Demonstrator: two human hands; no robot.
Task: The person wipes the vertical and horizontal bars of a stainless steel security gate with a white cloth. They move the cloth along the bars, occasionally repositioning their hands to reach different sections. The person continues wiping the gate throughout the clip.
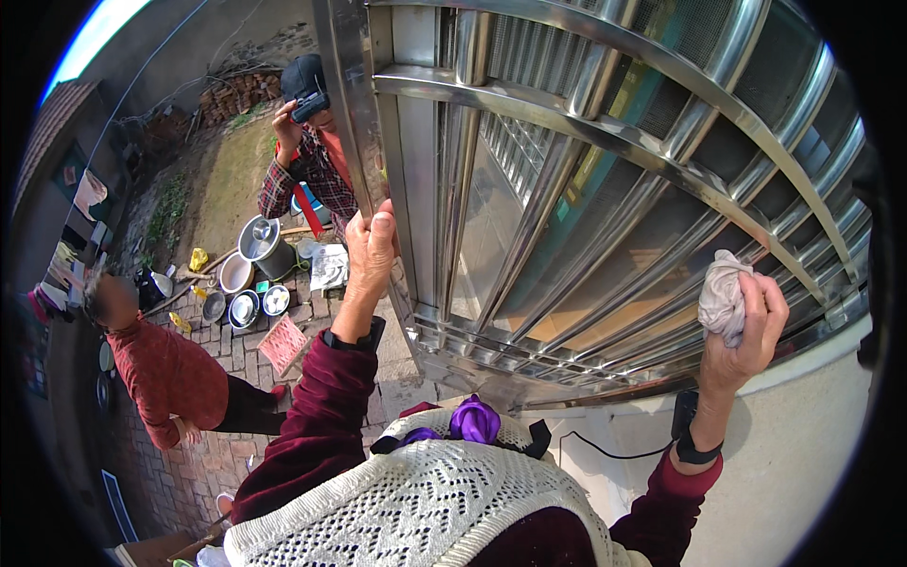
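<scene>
My left hand (372,248) is raised and wrapped round the upright metal edge post (345,104) of the window grille. On the right, my right hand (753,331) grips a crumpled pale cloth (725,296), held up in front of the lower right bars. Shiny tubular bars and crossbars make up the metal grille (567,113), with mesh and glass panes behind it. Whether the cloth touches the bars, I cannot tell.
A person in a plaid shirt and cap (307,156) stands beyond the post. Another in a red top (170,378) is at left. Buckets and basins (266,248) and a pink folding stool (283,344) stand on brick paving. A black cable (614,455) hangs by the pale ledge (794,425).
</scene>
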